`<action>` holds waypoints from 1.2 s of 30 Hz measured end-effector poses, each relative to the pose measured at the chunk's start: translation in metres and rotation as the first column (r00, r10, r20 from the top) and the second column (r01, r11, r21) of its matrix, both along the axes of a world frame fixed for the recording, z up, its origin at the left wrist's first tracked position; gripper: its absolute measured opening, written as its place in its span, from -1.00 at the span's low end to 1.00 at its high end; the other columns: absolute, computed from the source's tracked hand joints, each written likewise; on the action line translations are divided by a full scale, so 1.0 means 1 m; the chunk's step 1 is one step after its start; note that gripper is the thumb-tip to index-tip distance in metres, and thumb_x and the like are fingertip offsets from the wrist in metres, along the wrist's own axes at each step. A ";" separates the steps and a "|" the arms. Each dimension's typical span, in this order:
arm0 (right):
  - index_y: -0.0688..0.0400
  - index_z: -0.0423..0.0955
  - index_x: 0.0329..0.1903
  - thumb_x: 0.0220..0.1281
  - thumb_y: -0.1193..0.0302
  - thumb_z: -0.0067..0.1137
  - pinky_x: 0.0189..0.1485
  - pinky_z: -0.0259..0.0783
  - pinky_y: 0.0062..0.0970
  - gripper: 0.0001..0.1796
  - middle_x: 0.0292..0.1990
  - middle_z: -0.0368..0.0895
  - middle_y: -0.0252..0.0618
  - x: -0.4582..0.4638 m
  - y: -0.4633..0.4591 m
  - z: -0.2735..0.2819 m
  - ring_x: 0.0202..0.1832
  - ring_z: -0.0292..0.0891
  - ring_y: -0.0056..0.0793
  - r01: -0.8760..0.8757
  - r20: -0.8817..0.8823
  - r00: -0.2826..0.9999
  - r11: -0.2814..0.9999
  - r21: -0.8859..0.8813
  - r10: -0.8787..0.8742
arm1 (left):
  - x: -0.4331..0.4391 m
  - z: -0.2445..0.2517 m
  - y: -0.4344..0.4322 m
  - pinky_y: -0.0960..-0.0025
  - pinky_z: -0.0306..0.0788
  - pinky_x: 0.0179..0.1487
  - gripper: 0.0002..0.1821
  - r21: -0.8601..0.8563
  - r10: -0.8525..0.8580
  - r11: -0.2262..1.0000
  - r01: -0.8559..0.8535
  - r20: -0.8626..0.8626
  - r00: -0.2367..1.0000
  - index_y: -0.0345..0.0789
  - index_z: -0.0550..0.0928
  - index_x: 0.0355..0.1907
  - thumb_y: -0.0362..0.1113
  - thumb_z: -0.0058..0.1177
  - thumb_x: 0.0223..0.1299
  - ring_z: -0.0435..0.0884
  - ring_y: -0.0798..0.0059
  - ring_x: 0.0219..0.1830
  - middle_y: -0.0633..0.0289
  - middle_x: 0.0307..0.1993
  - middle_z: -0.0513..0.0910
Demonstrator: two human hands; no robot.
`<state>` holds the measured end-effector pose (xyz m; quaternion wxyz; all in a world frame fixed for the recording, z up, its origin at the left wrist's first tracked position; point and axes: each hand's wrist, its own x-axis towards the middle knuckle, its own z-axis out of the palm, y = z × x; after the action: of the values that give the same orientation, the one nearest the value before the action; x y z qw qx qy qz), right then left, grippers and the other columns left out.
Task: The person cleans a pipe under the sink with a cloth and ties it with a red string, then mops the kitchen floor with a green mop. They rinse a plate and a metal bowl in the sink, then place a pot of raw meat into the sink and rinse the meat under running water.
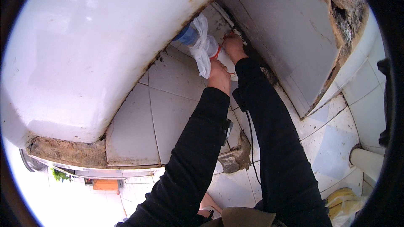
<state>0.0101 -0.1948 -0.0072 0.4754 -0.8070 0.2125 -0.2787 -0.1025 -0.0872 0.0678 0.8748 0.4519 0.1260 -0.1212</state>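
A blue pipe or fitting (188, 35) sticks out from under the white fixture, with a knotted white plastic bag (202, 45) wrapped about its end. Just below the bag, my left hand (220, 73) is closed on a thin red strip or cord (217, 52). That red piece runs up towards my right hand (233, 44), whose fingers are closed on its upper part beside the tiled wall. A pale rounded thing, partly hidden, lies behind and between both hands. What exactly the red piece is cannot be told.
A large white fixture (79, 53) with a rusty edge overhangs the left. A tiled panel (284, 31) with a broken edge rises at the right. Broken floor (235, 162) lies below my arms. A white pipe (366, 163) and a yellow item in plastic (342, 203) are at the right.
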 end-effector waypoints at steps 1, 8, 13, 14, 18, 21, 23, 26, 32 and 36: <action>0.13 0.57 -0.14 0.21 0.29 -0.04 0.03 0.37 -0.20 -0.71 -0.10 0.60 -0.06 0.005 0.001 -0.001 -0.05 0.49 0.00 0.020 0.009 1.000 1.000 -0.015 -0.020 | 0.001 -0.001 0.000 0.39 0.14 -0.61 -0.76 -0.002 -0.001 1.000 0.001 -0.009 1.000 -0.19 0.39 -0.35 -0.06 -0.16 0.27 0.24 0.48 -0.66 0.35 -0.63 0.32; 0.14 0.56 -0.10 0.19 0.33 -0.07 -0.08 0.42 -0.22 -0.70 -0.21 0.60 0.04 -0.009 0.012 0.019 -0.12 0.51 -0.02 0.211 -0.003 0.975 0.928 0.308 -0.221 | -0.002 -0.009 0.012 0.31 0.35 -0.21 -0.50 0.110 -0.106 0.988 0.105 0.000 0.994 -0.15 0.48 -0.12 0.24 -0.20 0.21 0.45 0.39 -0.26 0.33 -0.32 0.49; 0.19 0.50 -0.11 0.21 0.37 -0.09 -0.27 0.39 -0.33 -0.73 -0.28 0.61 -0.08 -0.024 0.003 -0.002 -0.29 0.51 -0.22 -0.072 0.270 0.963 0.976 0.205 0.015 | -0.010 -0.001 -0.006 0.49 0.12 -0.60 -0.78 0.199 0.057 0.978 -0.059 0.017 0.998 -0.16 0.46 -0.29 -0.07 -0.14 0.28 0.23 0.58 -0.64 0.43 -0.62 0.26; 0.18 0.50 -0.13 0.20 0.40 -0.09 -0.32 0.37 -0.36 -0.75 -0.29 0.60 -0.13 -0.027 0.001 -0.004 -0.32 0.49 -0.29 -0.139 0.278 0.959 0.941 0.307 0.050 | -0.009 0.004 -0.011 0.54 0.03 -0.66 -0.83 0.249 0.095 0.965 -0.084 -0.030 0.995 -0.18 0.45 -0.37 -0.17 -0.13 0.29 0.15 0.61 -0.71 0.46 -0.68 0.20; 0.15 0.50 -0.19 0.18 0.49 -0.08 -0.39 0.32 -0.42 -0.81 -0.32 0.57 -0.27 -0.058 -0.010 0.020 -0.37 0.42 -0.44 -0.368 0.384 0.914 0.661 0.654 0.129 | -0.015 0.022 -0.015 0.59 -0.03 -0.67 -0.85 0.230 -0.058 0.968 0.104 -0.198 0.979 -0.14 0.50 -0.37 -0.19 -0.13 0.29 0.09 0.65 -0.74 0.52 -0.70 0.15; 0.15 0.52 -0.20 0.19 0.51 -0.07 -0.36 0.34 -0.40 -0.81 -0.33 0.57 -0.30 -0.103 -0.013 0.051 -0.33 0.45 -0.40 -0.376 0.367 0.925 0.390 0.840 0.102 | -0.020 0.026 -0.017 0.60 0.01 -0.65 -0.84 0.307 -0.070 0.946 0.103 -0.118 0.991 -0.11 0.52 -0.36 -0.17 -0.13 0.30 0.11 0.65 -0.73 0.53 -0.69 0.18; 0.10 0.49 -0.14 0.22 0.46 -0.03 -0.37 0.25 -0.52 -0.82 -0.26 0.54 -0.37 -0.124 -0.012 0.067 -0.29 0.35 -0.52 -0.395 0.391 0.915 0.398 0.828 0.095 | -0.022 0.022 -0.013 0.58 0.15 -0.60 -0.84 0.388 -0.111 0.912 0.135 -0.084 0.990 -0.08 0.55 -0.32 -0.16 -0.13 0.31 0.19 0.64 -0.69 0.51 -0.66 0.29; 0.12 0.49 -0.12 0.22 0.43 0.02 -0.30 0.25 -0.52 -0.82 -0.25 0.54 -0.37 -0.139 -0.012 0.076 -0.25 0.36 -0.51 -0.404 0.401 0.907 0.529 0.746 0.127 | -0.017 0.006 -0.018 0.52 0.34 -0.41 -0.84 0.407 -0.023 0.913 0.043 -0.054 0.998 -0.09 0.56 -0.29 -0.17 -0.12 0.30 0.34 0.60 -0.59 0.42 -0.54 0.47; 0.20 0.48 -0.15 0.20 0.56 0.02 -0.14 0.31 -0.51 -0.83 -0.26 0.54 -0.34 -0.137 -0.014 0.056 -0.20 0.38 -0.53 -0.479 0.465 0.862 0.628 0.614 0.203 | 0.011 -0.011 -0.026 0.47 0.43 -0.16 -0.85 0.325 0.111 0.938 -0.118 0.042 0.993 -0.21 0.56 -0.24 -0.31 -0.14 0.29 0.50 0.50 -0.28 0.33 -0.30 0.58; 0.24 0.47 -0.20 0.18 0.64 -0.03 -0.09 0.31 -0.53 -0.85 -0.29 0.53 -0.33 -0.132 -0.012 0.046 -0.22 0.39 -0.53 -0.476 0.485 0.852 0.676 0.563 0.197 | 0.001 0.001 -0.031 0.48 0.45 -0.05 -0.81 0.361 0.079 0.930 -0.065 -0.024 0.997 -0.31 0.51 -0.11 -0.36 -0.16 0.30 0.51 0.44 -0.05 0.23 -0.12 0.56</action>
<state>-0.1220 -0.2068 0.0386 0.8063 -0.5377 0.0442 -0.2425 -0.1019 -0.1179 0.0691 0.7785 0.5971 0.1792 -0.0726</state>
